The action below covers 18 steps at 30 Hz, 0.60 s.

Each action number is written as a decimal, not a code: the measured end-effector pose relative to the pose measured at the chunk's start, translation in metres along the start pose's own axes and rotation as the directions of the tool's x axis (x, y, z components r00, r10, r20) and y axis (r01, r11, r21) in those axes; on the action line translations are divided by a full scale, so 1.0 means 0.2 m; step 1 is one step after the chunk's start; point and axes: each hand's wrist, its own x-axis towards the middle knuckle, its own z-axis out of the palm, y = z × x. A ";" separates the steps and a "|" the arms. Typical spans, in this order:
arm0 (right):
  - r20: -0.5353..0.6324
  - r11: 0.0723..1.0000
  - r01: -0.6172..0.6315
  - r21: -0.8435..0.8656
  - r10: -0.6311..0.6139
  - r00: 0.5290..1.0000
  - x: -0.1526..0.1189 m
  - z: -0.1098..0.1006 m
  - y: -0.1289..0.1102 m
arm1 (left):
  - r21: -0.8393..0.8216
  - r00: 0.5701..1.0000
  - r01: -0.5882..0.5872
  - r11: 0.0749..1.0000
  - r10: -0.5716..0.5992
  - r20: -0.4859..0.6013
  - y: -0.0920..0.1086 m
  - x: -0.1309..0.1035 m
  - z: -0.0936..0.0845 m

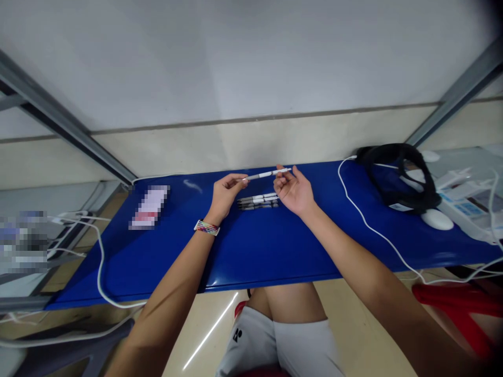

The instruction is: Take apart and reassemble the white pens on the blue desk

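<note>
My left hand (227, 196) pinches a white and grey pen (268, 174) near its left end, thumb and fingers pressed together. The pen is held up above the table, almost level, its right end slightly higher. My right hand (294, 191) is turned palm up at the pen's right end. Its fingers curl by the barrel, and the thumb is close to the end of the pen. Below the held pen, several similar pens (257, 201) lie side by side on the blue table (267, 251), their right ends close to my right hand.
A phone-like item (150, 207), blurred out, lies on the left. At right sits a black headset-like strap (401, 178) with white parts. A white cable (363, 217) runs across the table's right side, another (101, 262) over its left edge. A wall (251, 139) stands behind.
</note>
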 end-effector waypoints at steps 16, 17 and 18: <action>-0.012 0.996 0.038 -0.086 -0.039 0.999 0.00 0.00 0.01 | 0.012 1.000 0.004 1.000 -0.003 -0.005 0.00 0.00 0.00; -0.014 0.996 0.033 -0.081 -0.034 0.999 0.00 0.00 0.01 | 0.012 1.000 0.004 1.000 -0.004 -0.005 0.00 0.00 0.00; -0.017 0.997 0.031 -0.072 -0.032 0.999 0.00 0.00 0.01 | 0.013 1.000 0.005 1.000 -0.005 -0.006 0.00 0.00 0.00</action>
